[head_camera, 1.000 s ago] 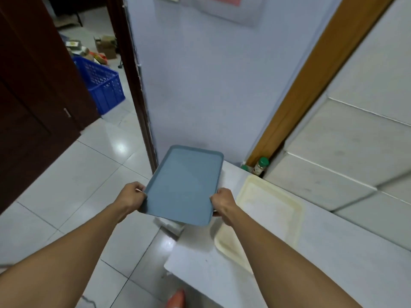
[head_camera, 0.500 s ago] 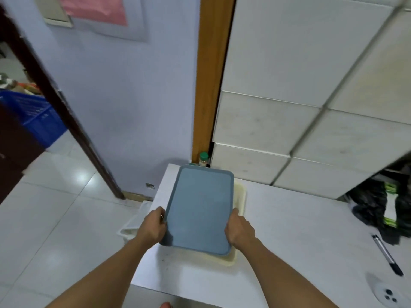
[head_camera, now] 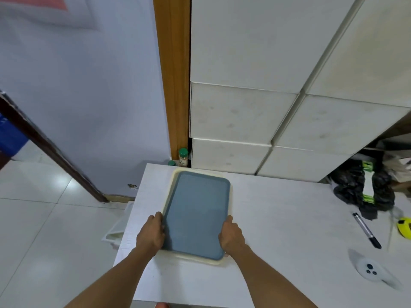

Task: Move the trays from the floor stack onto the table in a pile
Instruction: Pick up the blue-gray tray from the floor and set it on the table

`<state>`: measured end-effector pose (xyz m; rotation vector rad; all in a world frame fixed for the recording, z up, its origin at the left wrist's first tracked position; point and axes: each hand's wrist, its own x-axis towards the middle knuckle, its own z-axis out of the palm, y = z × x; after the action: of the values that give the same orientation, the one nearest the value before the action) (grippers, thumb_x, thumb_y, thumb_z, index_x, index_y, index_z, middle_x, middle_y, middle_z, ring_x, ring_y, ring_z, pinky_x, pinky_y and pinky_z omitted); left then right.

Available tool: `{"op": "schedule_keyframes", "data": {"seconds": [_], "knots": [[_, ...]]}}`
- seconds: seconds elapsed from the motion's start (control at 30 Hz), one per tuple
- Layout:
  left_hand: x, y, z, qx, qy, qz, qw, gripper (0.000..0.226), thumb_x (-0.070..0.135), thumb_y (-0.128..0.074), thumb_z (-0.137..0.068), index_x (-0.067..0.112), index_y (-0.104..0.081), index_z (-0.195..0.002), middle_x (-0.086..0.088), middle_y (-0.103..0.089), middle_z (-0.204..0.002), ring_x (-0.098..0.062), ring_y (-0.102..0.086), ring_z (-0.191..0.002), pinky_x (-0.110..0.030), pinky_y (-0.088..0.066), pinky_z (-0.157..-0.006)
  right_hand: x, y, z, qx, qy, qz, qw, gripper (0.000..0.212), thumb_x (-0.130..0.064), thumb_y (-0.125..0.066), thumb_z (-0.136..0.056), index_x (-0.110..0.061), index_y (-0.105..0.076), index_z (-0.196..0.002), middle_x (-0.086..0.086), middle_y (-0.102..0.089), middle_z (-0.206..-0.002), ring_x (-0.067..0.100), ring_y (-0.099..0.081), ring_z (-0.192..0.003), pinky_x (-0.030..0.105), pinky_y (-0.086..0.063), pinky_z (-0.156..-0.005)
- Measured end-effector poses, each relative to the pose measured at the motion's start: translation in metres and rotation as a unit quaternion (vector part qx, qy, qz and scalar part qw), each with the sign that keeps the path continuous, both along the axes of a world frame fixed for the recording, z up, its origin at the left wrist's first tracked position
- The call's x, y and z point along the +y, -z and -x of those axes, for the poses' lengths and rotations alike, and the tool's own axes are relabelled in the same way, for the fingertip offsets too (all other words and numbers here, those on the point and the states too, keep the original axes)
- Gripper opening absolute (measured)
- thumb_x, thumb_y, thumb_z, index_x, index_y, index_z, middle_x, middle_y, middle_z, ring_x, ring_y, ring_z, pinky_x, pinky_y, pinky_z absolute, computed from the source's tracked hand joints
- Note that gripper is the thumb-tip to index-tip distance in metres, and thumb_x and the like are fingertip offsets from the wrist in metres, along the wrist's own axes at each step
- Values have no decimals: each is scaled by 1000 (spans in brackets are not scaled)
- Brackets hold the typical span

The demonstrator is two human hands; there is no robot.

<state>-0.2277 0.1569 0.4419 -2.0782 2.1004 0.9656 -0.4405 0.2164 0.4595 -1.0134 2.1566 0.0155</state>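
A blue tray (head_camera: 196, 215) lies inside a cream tray (head_camera: 171, 182) at the left end of the white table (head_camera: 289, 218). Only the cream tray's rim shows around it. My left hand (head_camera: 151, 233) grips the blue tray's left edge near its front. My right hand (head_camera: 231, 237) grips its right edge opposite. On the floor left of the table, part of a white tray (head_camera: 115, 230) of the floor stack sticks out from behind the table's edge.
A black pen (head_camera: 367, 230), a yellow tape measure (head_camera: 404, 227), a white controller (head_camera: 370, 271) and a black bag (head_camera: 362, 192) sit at the table's right. Two green-capped jars (head_camera: 183, 156) stand behind the table by a wooden post. White boxes are stacked behind.
I turned from the floor to the table, carrying the blue tray over the cream tray. It now rests lower, nested within the cream tray, both hands still on its sides.
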Motion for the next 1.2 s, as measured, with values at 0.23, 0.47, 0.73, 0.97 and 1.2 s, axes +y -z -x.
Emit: {"op": "schedule_keyframes", "data": {"seconds": [0.23,0.47,0.73,0.97,1.2], "knots": [[-1,16,-4,-29,30,2,999,19,17,-47,-95,18,-42,-113,-4,-55,-112,-22,-60,-91,-35,-56,-83,-3,18,0,0,-4,-11,1000,40,-5,-44,-92,-5,-33,-131,19,-53,-126,35,-55,-116,48,-51,-96],[-4,13,6,-30,8,22,999,39,9,-54,-91,14,-39,-126,-8,-52,-118,-23,-59,-97,-33,-53,-80,-1,27,-3,101,-58,-7,993,40,-19,-40,-99,-13,-29,-136,12,-62,-118,31,-61,-106,37,-47,-86],[-6,21,14,-29,-36,40,998,41,21,-55,-92,13,-40,-129,-11,-45,-127,-26,-52,-107,-37,-52,-97,-1,44,-3,106,-49,-4,993,45,-18,-35,-100,-17,-19,-142,11,-66,-113,29,-65,-99,37,-50,-82],[2,31,23,-98,-2,19,995,61,17,-64,-87,16,-31,-139,-13,-46,-135,-29,-46,-118,-33,-53,-94,1,40,8,99,-48,-3,994,50,-17,-37,-99,-19,-17,-145,12,-64,-115,31,-63,-103,38,-49,-84],[18,22,32,-39,-10,15,999,33,14,-51,-95,12,-44,-127,-11,-52,-126,-27,-49,-116,-36,-51,-87,-6,17,32,194,-146,-42,969,40,-17,-41,-93,-14,-42,-133,9,-60,-125,28,-60,-116,34,-46,-92]]}}
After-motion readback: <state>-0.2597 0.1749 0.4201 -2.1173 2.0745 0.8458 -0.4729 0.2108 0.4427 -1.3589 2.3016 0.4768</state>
